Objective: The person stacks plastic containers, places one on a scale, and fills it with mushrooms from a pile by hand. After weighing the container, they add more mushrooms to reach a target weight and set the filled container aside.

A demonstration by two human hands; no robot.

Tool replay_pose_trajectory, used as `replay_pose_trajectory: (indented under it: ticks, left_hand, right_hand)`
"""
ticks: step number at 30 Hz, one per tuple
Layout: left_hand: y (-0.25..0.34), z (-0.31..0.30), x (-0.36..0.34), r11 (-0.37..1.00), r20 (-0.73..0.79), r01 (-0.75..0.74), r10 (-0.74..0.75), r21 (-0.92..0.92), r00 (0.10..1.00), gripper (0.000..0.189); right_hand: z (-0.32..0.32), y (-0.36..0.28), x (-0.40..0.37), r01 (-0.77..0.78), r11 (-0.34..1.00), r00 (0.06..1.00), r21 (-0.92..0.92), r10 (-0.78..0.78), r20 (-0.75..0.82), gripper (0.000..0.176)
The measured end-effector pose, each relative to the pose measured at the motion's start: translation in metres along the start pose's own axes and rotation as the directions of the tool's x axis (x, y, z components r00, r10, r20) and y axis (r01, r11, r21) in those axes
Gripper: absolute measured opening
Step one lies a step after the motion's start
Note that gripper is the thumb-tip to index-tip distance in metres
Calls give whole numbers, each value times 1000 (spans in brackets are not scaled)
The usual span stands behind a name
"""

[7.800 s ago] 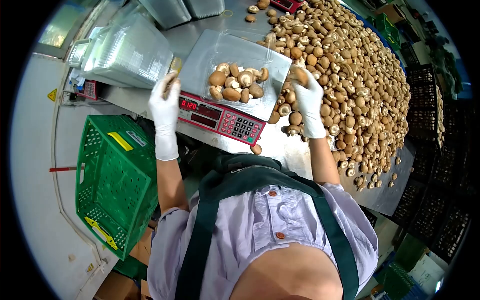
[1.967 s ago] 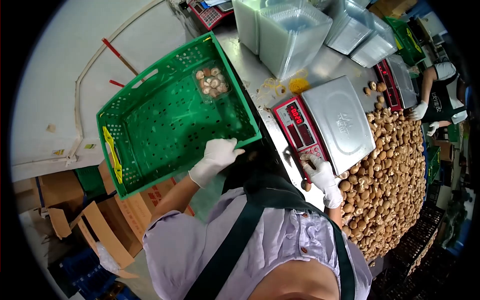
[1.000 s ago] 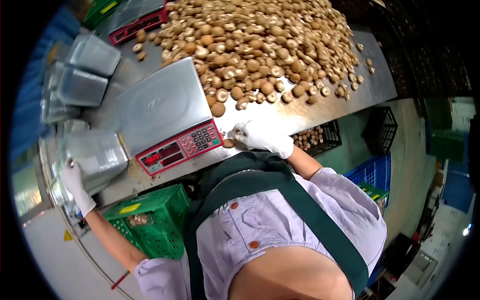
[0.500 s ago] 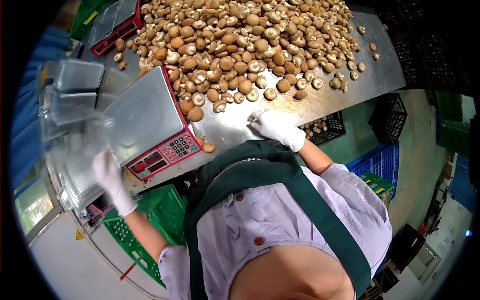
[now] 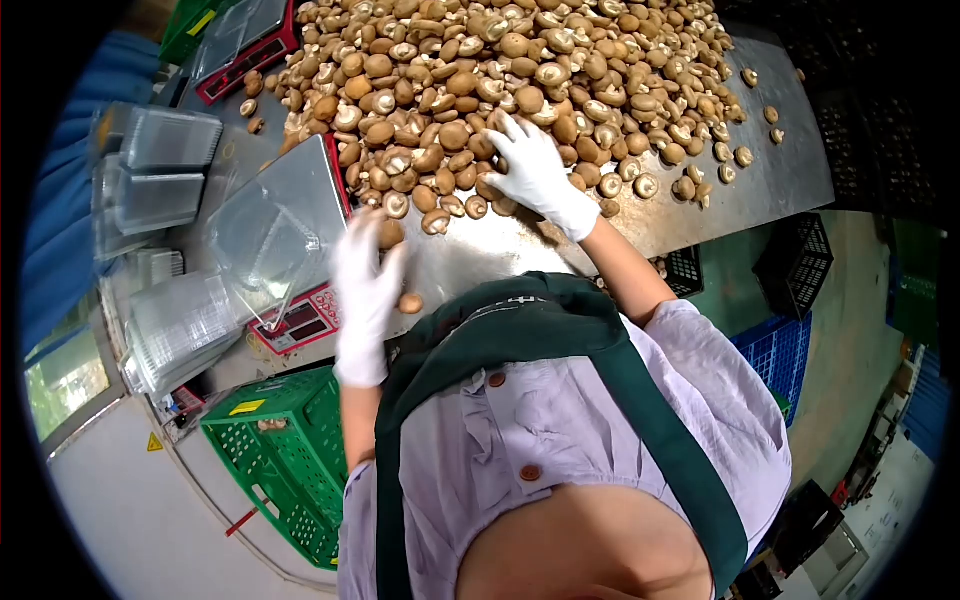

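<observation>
A big pile of brown mushrooms covers the back of the metal table. My right hand, in a white glove, lies at the pile's front edge with its fingers spread on the mushrooms. A clear plastic tray rests tilted on the red-framed scale. Beside the scale's right edge is my gloved left hand, its fingers apart and smeared by motion, holding nothing that shows. One loose mushroom sits just to the right of it.
Stacked clear trays stand at the left, with more trays behind them. A second scale is at the back left. Below the table are a green crate, a black crate and a blue crate.
My left hand has moved right from the tray stacks to the scale, and a clear tray now lies on it. My right hand has moved from the table's front edge up onto the mushrooms.
</observation>
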State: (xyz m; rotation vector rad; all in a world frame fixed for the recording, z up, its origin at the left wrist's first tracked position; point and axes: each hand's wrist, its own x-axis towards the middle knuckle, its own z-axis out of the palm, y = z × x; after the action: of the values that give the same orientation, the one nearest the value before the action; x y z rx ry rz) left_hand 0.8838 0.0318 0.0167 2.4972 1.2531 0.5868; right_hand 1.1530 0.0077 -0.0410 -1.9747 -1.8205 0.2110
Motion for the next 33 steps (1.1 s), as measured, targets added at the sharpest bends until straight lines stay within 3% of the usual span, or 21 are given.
replay_pose_trajectory:
  ticks: [3,5,6,9,13,17,19,21,22,23,25,27,28,30,32,33]
  left_hand:
    - [13,86,17,997,124,-44,51,-65,991,54]
    - [11,118,12,974,75,-142,131,176,989,55]
    - [5,125,7,989,37,-116,113,87,993,49]
    - [-16,133,-12,987,-61,-145,141,-71,988,42]
    - [-26,131,-34,980,-106,-183,174,-77,979,43]
    - [-10,122,-32,985,-198,-79,48,-152,979,44]
    - [-7,117,-31,979,-217,-109,69,-175,974,46]
    - [-4,116,-29,970,-233,-141,93,-201,968,48]
    - [-3,118,-27,950,-244,-223,169,-217,955,49]
    - [0,117,-25,924,-256,-304,244,-233,936,49]
    - [1,111,-18,921,-209,-335,294,-198,933,56]
    - [9,92,-4,927,-7,-296,303,-231,953,65]
    - [9,85,2,929,-83,-283,271,-239,959,72]
    - [8,74,16,925,-178,-91,25,-370,984,65]
    - [-6,73,32,990,-306,3,-47,-141,951,71]
    - [-14,74,42,990,-305,29,-70,-138,950,74]
  right_hand:
    - [27,-6,0,62,992,994,-111,-51,99,75]
    - [30,-7,-12,146,981,989,-130,-140,54,74]
    - [28,-5,-18,166,977,985,-133,-158,63,73]
    - [29,3,-40,201,974,979,-107,-194,68,67]
    - [23,3,-65,197,979,976,50,-201,80,61]
    - [19,-2,-70,196,973,980,123,-200,23,61]
    - [8,-9,-63,207,968,978,144,-209,2,60]
    - [1,-20,-55,135,881,977,453,-195,87,60]
    - [11,-22,-58,-10,799,978,601,-119,173,57]
    - [12,-25,-56,-109,746,951,657,-114,288,46]
    - [1,-31,-56,-254,627,936,737,-33,351,36]
    - [-4,-14,-62,-343,558,908,755,-10,420,31]
    - [-18,-5,-68,-403,543,895,737,66,441,30]
    - [-65,20,-79,-515,723,775,462,162,610,28]
    - [-95,50,-104,-463,862,742,207,250,622,27]
    - [-99,73,-118,-459,888,666,21,328,670,28]
